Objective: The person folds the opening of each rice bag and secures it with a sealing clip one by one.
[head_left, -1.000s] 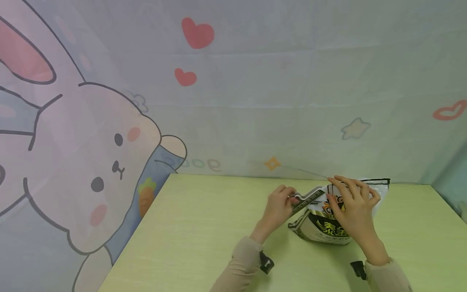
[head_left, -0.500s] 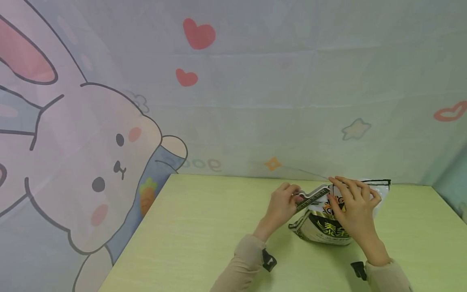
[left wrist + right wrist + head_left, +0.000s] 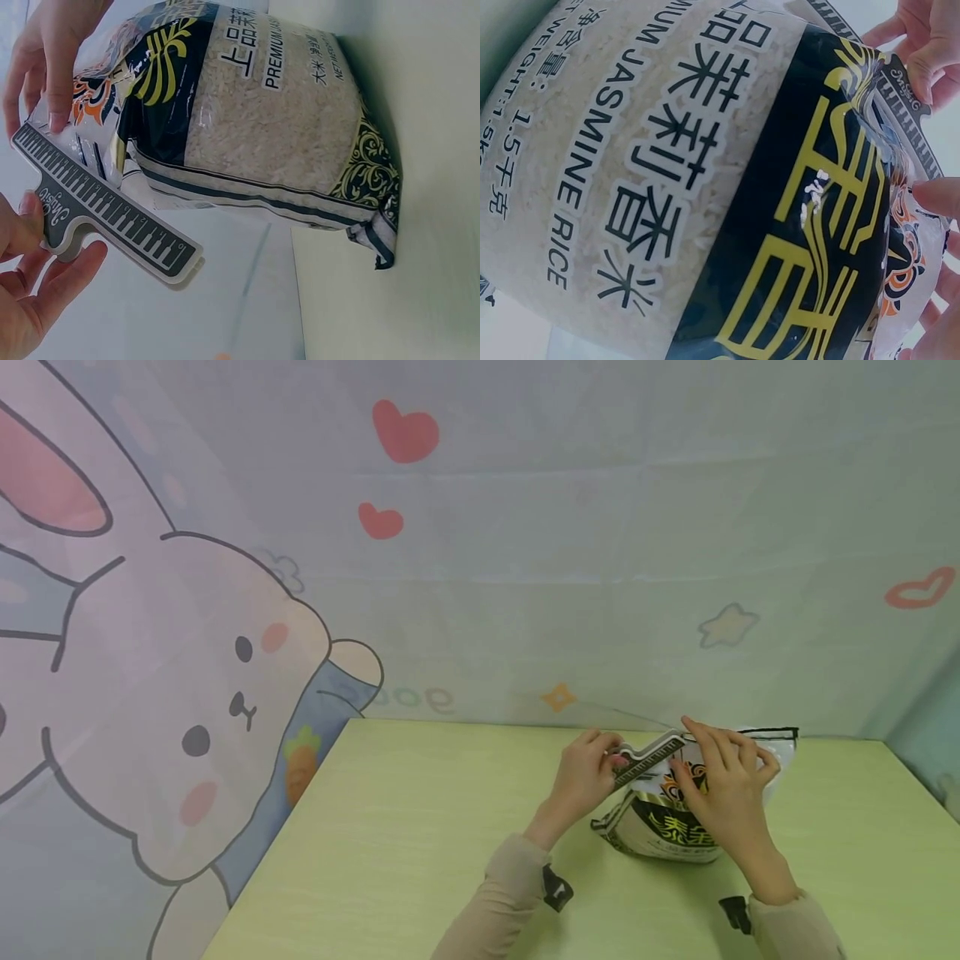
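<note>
A bag of jasmine rice (image 3: 660,839) stands on the table, its plump lower part full of grain and its white upper part folded over. My right hand (image 3: 729,789) grips that upper part, thumb in front and fingers behind. Between thumb and fingers my left hand (image 3: 583,777) pinches a clip (image 3: 112,206) by its handles. The clip is dark, printed with piano keys and the word Music. Its long edge slants across the left side of the folded bag top, one end close by the right thumb. In the right wrist view the rice bag (image 3: 667,150) covers part of the clip.
The pale yellow-green table (image 3: 420,835) spreads to the left of the bag. A cloth backdrop (image 3: 525,568) with a cartoon rabbit, hearts and stars hangs behind the table's far edge. Black straps sit at both wrists.
My left hand has moved the clip a little up and right along the bag top, nearer the right hand. The right hand and the bag have stayed almost still.
</note>
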Tool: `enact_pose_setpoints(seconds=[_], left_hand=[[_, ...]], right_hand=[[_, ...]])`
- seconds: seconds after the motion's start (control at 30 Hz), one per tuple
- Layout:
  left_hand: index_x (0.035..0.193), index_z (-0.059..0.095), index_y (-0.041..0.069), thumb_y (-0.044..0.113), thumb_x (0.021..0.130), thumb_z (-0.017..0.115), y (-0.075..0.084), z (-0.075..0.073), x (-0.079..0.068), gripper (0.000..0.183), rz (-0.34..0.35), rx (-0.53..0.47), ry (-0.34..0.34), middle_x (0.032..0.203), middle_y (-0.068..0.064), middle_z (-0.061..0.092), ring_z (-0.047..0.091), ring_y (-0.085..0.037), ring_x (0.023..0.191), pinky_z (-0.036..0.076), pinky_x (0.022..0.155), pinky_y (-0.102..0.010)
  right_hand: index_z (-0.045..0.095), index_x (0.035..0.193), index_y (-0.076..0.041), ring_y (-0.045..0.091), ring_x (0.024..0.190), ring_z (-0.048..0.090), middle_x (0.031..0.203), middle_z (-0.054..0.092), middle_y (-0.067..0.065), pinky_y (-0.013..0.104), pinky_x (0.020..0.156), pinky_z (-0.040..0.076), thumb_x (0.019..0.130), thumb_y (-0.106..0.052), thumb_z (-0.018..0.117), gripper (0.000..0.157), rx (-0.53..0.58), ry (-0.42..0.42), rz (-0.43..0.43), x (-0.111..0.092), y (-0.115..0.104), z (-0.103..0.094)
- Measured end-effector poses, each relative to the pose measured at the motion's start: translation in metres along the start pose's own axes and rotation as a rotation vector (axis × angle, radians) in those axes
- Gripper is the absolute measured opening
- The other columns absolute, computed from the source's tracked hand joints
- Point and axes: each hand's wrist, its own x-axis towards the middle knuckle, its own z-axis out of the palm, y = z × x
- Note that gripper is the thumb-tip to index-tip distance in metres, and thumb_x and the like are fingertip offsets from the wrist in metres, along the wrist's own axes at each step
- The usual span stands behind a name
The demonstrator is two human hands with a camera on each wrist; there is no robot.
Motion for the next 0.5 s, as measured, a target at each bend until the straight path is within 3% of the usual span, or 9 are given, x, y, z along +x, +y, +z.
enact_pose_setpoints(seconds=[0.5], left_hand=[[0.094,0.065,0.008,0.006,0.081,0.061,0.0079,-0.0009,0.0102,0.014,-0.003,-0.003,0.002,0.081,-0.001,0.062,0.057,-0.009,0.069,0.046,0.066,-0.014]], right_hand=[[0.048,0.122,0.0,0.042,0.094,0.039,0.089,0.059,0.026,0.06,0.077,0.013,0.09,-0.044,0.045,0.054,0.006,-0.01,0.025,-0.001,0.0009,0.0]])
